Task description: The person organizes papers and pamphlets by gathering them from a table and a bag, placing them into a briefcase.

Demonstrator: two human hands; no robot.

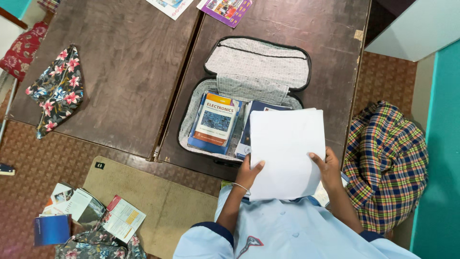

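Both hands, left hand (249,173) and right hand (328,168), held a white sheet (285,151) by its side edges; light, floppy, easily creased, above the open suitcase (258,62).

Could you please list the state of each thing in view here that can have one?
Suitcase: open, lid laid back on the table.
Books: lying flat inside the suitcase.
White sheet: held over the suitcase.
Left hand: gripping the sheet's lower left edge.
Right hand: gripping its right edge.
Floral cloth: lying on the left table.
Checked cloth: bundled beside the table.
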